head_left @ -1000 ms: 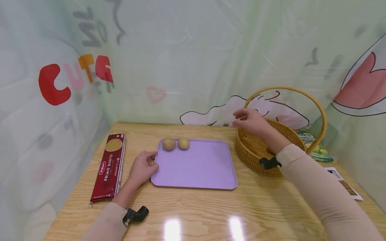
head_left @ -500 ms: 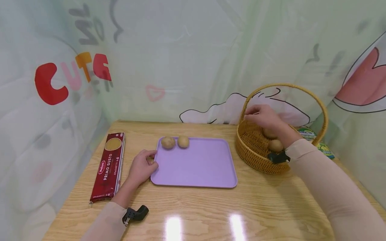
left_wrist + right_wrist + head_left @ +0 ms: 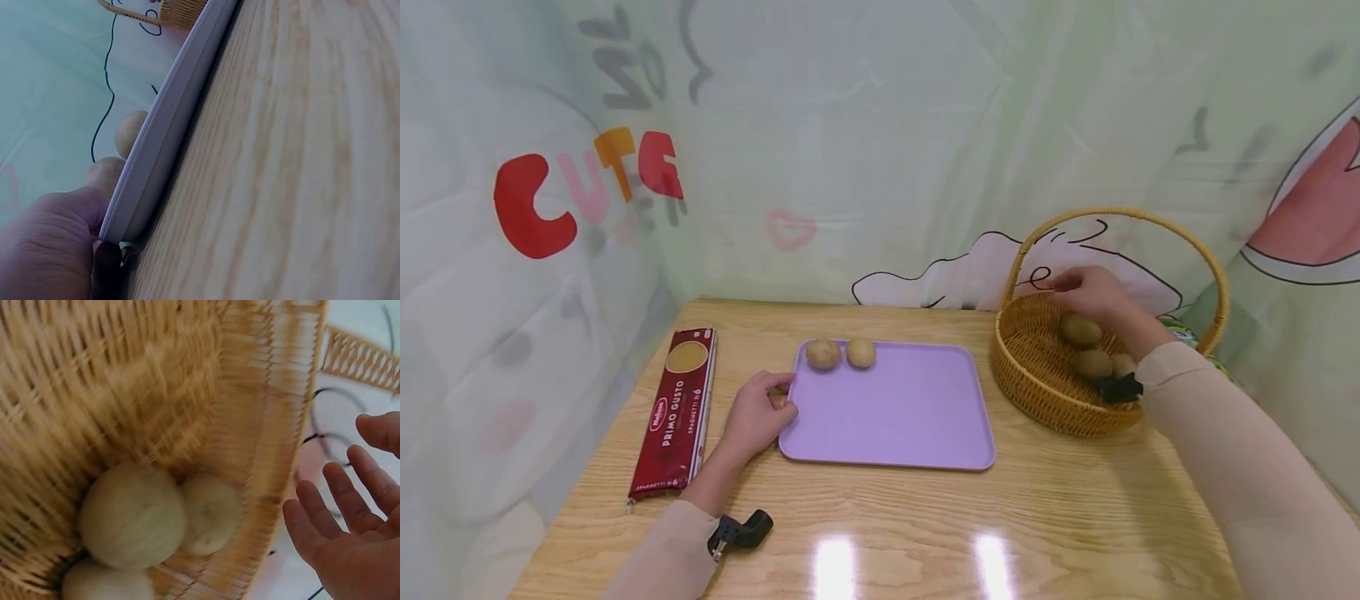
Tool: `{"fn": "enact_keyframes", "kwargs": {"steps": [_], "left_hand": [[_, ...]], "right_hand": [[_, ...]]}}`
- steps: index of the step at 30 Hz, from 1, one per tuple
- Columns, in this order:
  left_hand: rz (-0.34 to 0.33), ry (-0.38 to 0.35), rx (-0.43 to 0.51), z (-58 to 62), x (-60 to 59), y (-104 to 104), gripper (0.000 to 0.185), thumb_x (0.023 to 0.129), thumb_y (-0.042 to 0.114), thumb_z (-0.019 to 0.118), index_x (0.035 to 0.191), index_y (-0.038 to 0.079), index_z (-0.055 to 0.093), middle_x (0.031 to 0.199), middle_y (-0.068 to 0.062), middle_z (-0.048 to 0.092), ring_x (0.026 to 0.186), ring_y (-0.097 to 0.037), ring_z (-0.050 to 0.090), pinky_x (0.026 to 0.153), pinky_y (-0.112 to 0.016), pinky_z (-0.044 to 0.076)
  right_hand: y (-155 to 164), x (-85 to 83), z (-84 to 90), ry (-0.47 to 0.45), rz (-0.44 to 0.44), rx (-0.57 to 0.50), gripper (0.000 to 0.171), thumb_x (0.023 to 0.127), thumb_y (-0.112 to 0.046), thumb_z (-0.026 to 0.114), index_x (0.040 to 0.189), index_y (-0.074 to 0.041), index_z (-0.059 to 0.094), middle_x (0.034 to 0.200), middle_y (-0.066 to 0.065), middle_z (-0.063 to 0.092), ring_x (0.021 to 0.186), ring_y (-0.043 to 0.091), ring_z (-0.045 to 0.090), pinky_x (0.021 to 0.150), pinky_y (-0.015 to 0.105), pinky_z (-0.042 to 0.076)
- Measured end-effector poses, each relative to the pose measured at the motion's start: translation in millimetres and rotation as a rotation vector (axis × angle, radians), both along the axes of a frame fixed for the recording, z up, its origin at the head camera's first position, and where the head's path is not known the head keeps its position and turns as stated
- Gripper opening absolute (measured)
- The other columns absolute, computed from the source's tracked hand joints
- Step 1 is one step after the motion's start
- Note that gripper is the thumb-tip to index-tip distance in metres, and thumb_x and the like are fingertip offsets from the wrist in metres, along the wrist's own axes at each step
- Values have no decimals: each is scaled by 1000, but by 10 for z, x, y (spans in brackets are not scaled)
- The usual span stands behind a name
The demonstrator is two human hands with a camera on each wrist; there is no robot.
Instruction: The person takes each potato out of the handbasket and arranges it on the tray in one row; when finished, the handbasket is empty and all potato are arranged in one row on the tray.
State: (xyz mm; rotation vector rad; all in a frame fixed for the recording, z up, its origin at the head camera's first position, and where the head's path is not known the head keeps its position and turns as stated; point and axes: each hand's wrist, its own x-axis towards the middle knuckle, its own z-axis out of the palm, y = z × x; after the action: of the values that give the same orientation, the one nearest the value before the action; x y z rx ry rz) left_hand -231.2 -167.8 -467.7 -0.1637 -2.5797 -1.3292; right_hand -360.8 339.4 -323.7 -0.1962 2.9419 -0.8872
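At the left edge of the lilac tray (image 3: 887,412), my left hand (image 3: 756,417) pinches the rim, its thumb on top and a finger underneath in the left wrist view. Two potatoes, one (image 3: 823,354) beside the other (image 3: 861,352), lie in the tray's far left corner. My right hand (image 3: 1097,296) is over the wicker basket (image 3: 1037,387), beneath its arched handle. Nothing is in that hand; the right wrist view shows its fingers (image 3: 340,494) spread apart. Inside the basket several potatoes (image 3: 134,515) lie together.
A red spaghetti packet (image 3: 673,417) lies on the wooden table (image 3: 910,525), left of the tray. Behind the table hangs a printed curtain (image 3: 850,167). A green packet (image 3: 1180,331) shows partly behind the basket, mostly covered by the right arm.
My right hand has moved rightward from the basket's left rim to over its inside, bringing the potatoes there into view. The left hand and tray have stayed in place.
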Motion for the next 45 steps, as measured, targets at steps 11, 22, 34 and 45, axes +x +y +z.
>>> {"fn": "enact_keyframes", "kwargs": {"steps": [11,22,34,45], "left_hand": [[-7,-4,17,-22,-17,-3,46,74,3,69,120,1,67,98,-7,60,68,-15,54,57,-24,47],[-14,7,31,1,-18,6,47,73,0,69,120,0,67,98,-8,61,67,-15,53,56,-24,46],[-9,2,15,7,-10,3,46,74,1,70,120,0,66,98,-7,60,67,-15,53,56,-24,46],[-7,14,11,-10,-14,-5,46,74,1,69,120,1,67,97,-6,60,67,-14,53,57,-24,46]], "right_hand": [[334,-62,-218,-48,15,96,52,93,-20,60,132,12,48,128,35,49,116,47,46,93,58,40],[430,-53,-285,-137,76,130,48,88,-14,62,127,13,53,126,33,44,112,47,44,92,60,40],[312,-75,-316,-193,109,176,54,86,-20,68,132,4,53,129,28,51,111,43,48,93,63,37],[237,-92,-318,-182,121,203,49,85,-13,67,130,4,54,128,27,52,111,41,46,97,62,33]]}}
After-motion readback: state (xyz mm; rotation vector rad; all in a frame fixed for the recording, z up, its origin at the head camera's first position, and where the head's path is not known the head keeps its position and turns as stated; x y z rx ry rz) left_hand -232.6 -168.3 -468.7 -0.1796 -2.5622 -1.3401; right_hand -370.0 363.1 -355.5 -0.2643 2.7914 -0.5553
